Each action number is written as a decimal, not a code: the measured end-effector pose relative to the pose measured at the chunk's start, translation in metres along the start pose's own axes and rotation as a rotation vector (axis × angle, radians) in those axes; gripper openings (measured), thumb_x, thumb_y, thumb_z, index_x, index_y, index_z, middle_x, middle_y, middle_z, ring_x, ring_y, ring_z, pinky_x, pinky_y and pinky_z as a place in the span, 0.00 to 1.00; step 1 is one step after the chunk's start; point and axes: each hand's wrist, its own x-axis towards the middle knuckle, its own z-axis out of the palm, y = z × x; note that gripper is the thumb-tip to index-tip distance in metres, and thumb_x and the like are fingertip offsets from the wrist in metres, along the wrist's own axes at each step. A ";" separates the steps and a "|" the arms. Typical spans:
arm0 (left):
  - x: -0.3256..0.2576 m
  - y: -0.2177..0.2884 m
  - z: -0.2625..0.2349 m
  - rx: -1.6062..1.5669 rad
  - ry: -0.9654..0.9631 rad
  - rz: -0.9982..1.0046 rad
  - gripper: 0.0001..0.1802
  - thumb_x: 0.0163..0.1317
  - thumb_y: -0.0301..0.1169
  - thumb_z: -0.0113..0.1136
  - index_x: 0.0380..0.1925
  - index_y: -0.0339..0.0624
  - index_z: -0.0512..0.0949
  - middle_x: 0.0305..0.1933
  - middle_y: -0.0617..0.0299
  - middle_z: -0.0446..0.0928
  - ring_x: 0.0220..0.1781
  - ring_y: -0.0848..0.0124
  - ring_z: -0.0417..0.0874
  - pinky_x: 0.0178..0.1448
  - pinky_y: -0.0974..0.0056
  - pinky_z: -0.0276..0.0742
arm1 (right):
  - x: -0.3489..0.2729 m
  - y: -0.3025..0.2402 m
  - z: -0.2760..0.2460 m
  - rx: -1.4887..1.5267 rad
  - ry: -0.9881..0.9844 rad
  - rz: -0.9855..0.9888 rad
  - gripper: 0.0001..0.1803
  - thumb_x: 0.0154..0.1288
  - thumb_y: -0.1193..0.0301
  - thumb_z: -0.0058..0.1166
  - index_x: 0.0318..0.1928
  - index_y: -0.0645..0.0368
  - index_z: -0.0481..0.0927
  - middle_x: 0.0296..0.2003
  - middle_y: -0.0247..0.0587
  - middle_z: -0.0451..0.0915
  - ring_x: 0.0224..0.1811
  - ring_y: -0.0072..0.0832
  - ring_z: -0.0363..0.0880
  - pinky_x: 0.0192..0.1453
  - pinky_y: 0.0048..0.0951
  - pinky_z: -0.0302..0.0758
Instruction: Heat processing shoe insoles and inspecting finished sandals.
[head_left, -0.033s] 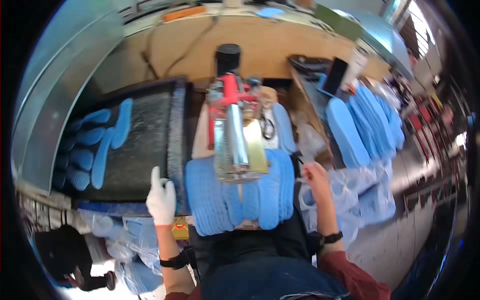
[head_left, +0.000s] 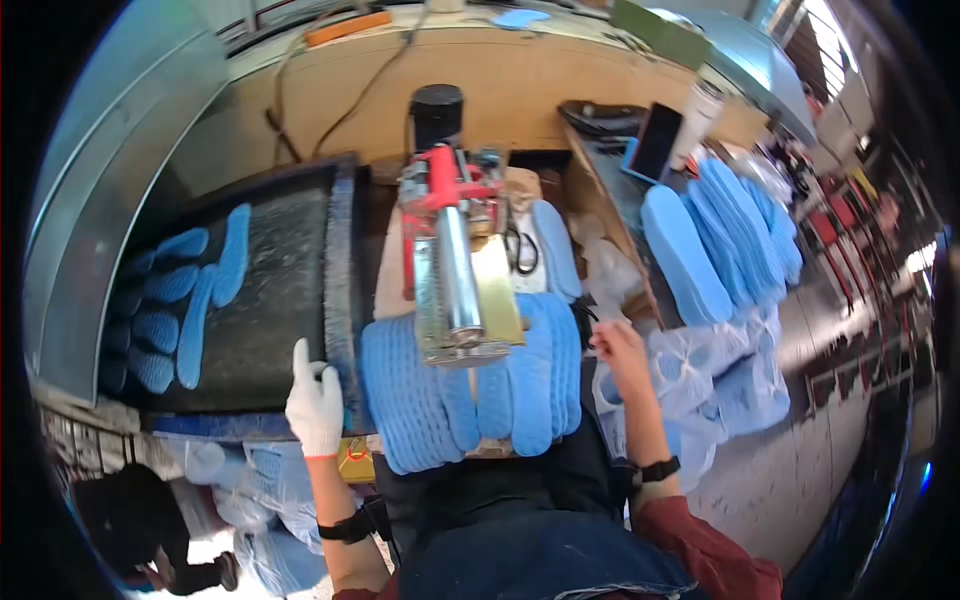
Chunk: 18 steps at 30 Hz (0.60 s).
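Observation:
My left hand (head_left: 316, 408), in a white glove, is by the right edge of a dark conveyor belt (head_left: 280, 300), index finger stretched out and thumb apart. It holds nothing. My bare right hand (head_left: 622, 352) is to the right of the blue insoles, its fingers curled together; whether anything small is in them is hidden. Between the hands, stacked blue insoles (head_left: 408, 395) stand in rows, with more blue insoles (head_left: 530, 390) on the right. Above them is a red and metal press-like device (head_left: 458, 270) with a shiny roller. Several blue insoles (head_left: 196, 325) lie on the belt.
More blue insoles (head_left: 690, 258) lean in a pile on the right-hand table, near a phone (head_left: 655, 140) and a white bottle (head_left: 697, 122). Black scissors (head_left: 522, 250) lie behind the device. Plastic bags (head_left: 725, 370) hang at right. A person in dark clothes (head_left: 135, 515) is at lower left.
The whole view has shifted slightly, so the bench appears a little further left. Both hands keep nearly the same pose. The person at lower left has changed posture slightly.

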 end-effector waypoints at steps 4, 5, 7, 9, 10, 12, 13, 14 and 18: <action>0.001 0.019 0.037 0.011 -0.064 0.055 0.31 0.60 0.30 0.55 0.66 0.46 0.63 0.37 0.58 0.83 0.31 0.58 0.82 0.40 0.57 0.76 | 0.009 0.037 -0.022 -0.178 0.052 -0.002 0.10 0.67 0.68 0.51 0.40 0.62 0.79 0.29 0.35 0.79 0.29 0.19 0.74 0.34 0.21 0.71; 0.001 0.021 0.040 0.010 -0.068 0.061 0.31 0.60 0.30 0.55 0.66 0.46 0.63 0.37 0.58 0.83 0.31 0.58 0.82 0.40 0.57 0.76 | 0.012 0.042 -0.021 -0.266 0.052 -0.036 0.10 0.67 0.68 0.51 0.40 0.62 0.79 0.29 0.35 0.79 0.30 0.21 0.76 0.35 0.22 0.72; -0.007 0.016 0.034 0.008 -0.035 0.080 0.31 0.61 0.30 0.54 0.66 0.46 0.63 0.36 0.57 0.82 0.31 0.57 0.82 0.40 0.57 0.77 | 0.014 0.058 -0.011 -0.269 0.047 -0.028 0.11 0.66 0.67 0.52 0.40 0.63 0.79 0.29 0.36 0.80 0.32 0.22 0.77 0.36 0.23 0.73; -0.012 0.013 0.027 0.005 -0.031 0.056 0.30 0.61 0.30 0.54 0.65 0.46 0.64 0.36 0.56 0.82 0.32 0.56 0.83 0.40 0.56 0.77 | 0.016 0.069 -0.002 -0.269 0.019 -0.029 0.12 0.66 0.67 0.52 0.40 0.64 0.79 0.29 0.36 0.80 0.33 0.23 0.78 0.37 0.25 0.74; -0.015 0.007 0.014 0.015 -0.004 0.021 0.30 0.61 0.30 0.54 0.65 0.46 0.64 0.36 0.56 0.82 0.33 0.55 0.83 0.41 0.55 0.77 | 0.017 0.077 0.009 -0.308 0.015 -0.041 0.13 0.66 0.65 0.52 0.40 0.64 0.79 0.29 0.38 0.80 0.33 0.23 0.78 0.37 0.26 0.74; -0.017 0.016 0.012 0.060 -0.031 -0.022 0.29 0.60 0.33 0.54 0.63 0.48 0.66 0.35 0.54 0.82 0.36 0.52 0.83 0.43 0.52 0.77 | 0.025 0.095 0.013 -0.410 0.037 -0.083 0.14 0.65 0.63 0.52 0.39 0.63 0.79 0.30 0.44 0.80 0.35 0.27 0.79 0.39 0.29 0.74; -0.016 0.023 0.013 0.057 -0.056 -0.033 0.28 0.60 0.35 0.54 0.63 0.48 0.67 0.35 0.53 0.82 0.36 0.51 0.83 0.43 0.51 0.77 | 0.030 0.109 0.001 -0.466 0.056 -0.107 0.15 0.65 0.62 0.52 0.39 0.63 0.79 0.31 0.47 0.80 0.36 0.31 0.80 0.41 0.32 0.74; -0.014 0.028 0.016 0.061 -0.073 -0.041 0.28 0.59 0.35 0.54 0.62 0.49 0.67 0.35 0.53 0.82 0.36 0.50 0.83 0.43 0.50 0.77 | 0.039 0.122 -0.010 -0.625 0.078 -0.204 0.16 0.66 0.61 0.50 0.38 0.62 0.79 0.33 0.53 0.79 0.37 0.43 0.80 0.42 0.38 0.74; -0.011 0.015 0.029 0.062 0.008 0.128 0.24 0.59 0.35 0.55 0.57 0.49 0.70 0.35 0.56 0.82 0.33 0.52 0.82 0.38 0.50 0.78 | 0.031 0.107 -0.006 -0.702 0.097 -0.373 0.16 0.68 0.62 0.47 0.37 0.64 0.78 0.33 0.51 0.77 0.39 0.47 0.76 0.45 0.40 0.71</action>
